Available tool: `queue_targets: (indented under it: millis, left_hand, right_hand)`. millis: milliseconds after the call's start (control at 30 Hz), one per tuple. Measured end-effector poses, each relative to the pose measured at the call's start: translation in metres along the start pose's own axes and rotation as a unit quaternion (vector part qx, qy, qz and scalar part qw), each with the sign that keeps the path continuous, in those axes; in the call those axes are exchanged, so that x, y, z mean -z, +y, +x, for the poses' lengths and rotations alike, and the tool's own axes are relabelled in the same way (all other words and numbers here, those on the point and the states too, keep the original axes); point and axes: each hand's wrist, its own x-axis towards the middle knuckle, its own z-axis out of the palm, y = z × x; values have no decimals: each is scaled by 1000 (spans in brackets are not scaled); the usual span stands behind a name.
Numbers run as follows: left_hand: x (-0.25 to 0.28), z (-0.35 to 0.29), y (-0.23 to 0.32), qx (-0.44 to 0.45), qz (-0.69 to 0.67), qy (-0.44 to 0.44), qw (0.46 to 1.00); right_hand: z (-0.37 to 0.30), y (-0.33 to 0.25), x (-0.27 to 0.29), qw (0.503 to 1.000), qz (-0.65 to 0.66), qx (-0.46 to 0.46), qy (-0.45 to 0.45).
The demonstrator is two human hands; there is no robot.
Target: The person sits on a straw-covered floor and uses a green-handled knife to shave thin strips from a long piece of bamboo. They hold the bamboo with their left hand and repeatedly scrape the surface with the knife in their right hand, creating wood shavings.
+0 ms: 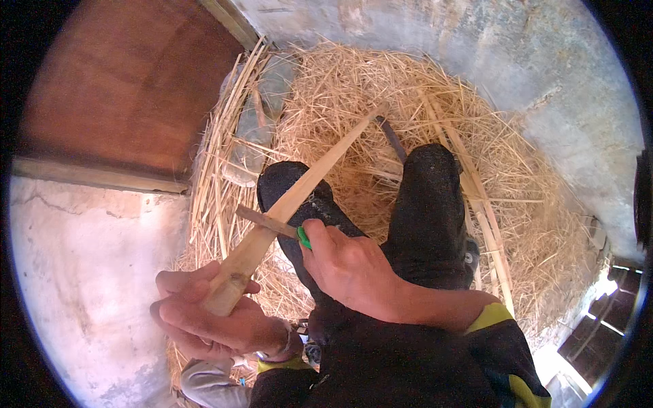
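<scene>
My left hand [207,316] is wrapped tight round the near end of a long pale split bamboo strip [292,197], fingers fully curled; strip runs up and to the right from that hand, over my left knee, far tip ending on the straw near top centre. My right hand [350,265] is closed on a knife with a green handle [303,237] and thin brownish blade [265,221]; only a bit of green shows past the fingers. Blade lies across the strip just above the left hand, touching it on the strip's right edge, pointing left. So strip sits betw. both hands, blade crossing approx. at its lower third. I'm seated, legs in dark trousers [428,211] stretched fwd over a big heap of dry yellow straw [422,109]. More bamboo slats [476,197] lie on the straw to the right of my right leg, and a bundle of thin strips [218,136] along the heap's left edge. Reddish-brown wooden door panel [129,81] upper left w/ pale frame below; grey concrete floor [75,272] left of my hand is open room; grey plastered wall [530,54] top right. No packages or labels I can make out.
</scene>
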Motion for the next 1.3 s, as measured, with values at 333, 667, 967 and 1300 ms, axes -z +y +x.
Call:
queue_targets:
  millis: [333, 667, 967, 1300]
  left_hand:
    - [0, -1, -9, -35, -1, 3, 999]
    - [-2, -8, -9, -63, 11, 22, 998]
    - [-4, -9, 1, -69, -8, 20, 997]
    - [-8, -6, 5, -47, -5, 26, 999]
  right_hand:
    - [-8, 12, 5, 999, -36, 25, -22]
    - [5, 19, 16, 984, -59, -143, -92]
    - [-2, 0, 29, 998, 20, 7, -58]
    - [-3, 14, 19, 999, -26, -12, -23]
